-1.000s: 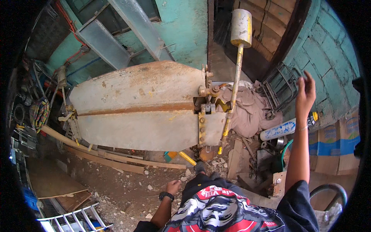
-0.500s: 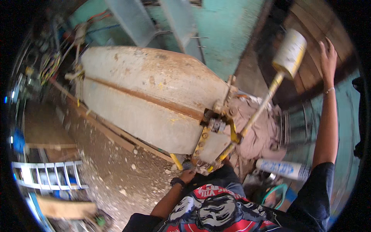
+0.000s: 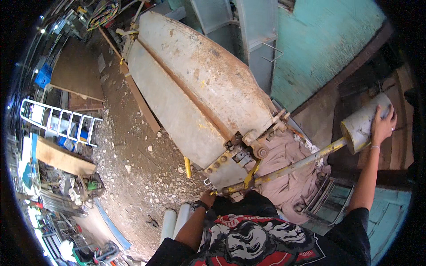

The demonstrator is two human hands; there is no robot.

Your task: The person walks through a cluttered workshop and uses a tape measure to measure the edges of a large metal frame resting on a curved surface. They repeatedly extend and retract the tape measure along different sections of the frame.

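Observation:
A large metal folding machine [image 3: 177, 106], whitish with rust, stretches from the far left toward me. From its near end a worn yellow and white bar [image 3: 301, 164] reaches right, ending in a cylindrical counterweight [image 3: 357, 133]. My right hand [image 3: 382, 123] grips the counterweight's far end, its fingers spread over the top. My left hand [image 3: 207, 197] is at the machine's near corner, by the yellow end of the bar. Its fingers look curled, but what they hold is hidden.
A beige cloth [image 3: 288, 173] is bunched under the bar. To the left are a ladder [image 3: 62, 122], a wooden board [image 3: 64, 155] and gravelly ground [image 3: 133, 164]. White rolls [image 3: 168, 224] lie by my left forearm. A turquoise wall [image 3: 319, 48] stands behind.
My right hand has come down from the air onto the counterweight. The bar and counterweight have swung lower and to the right. The view has turned, so the machine now looks steeper.

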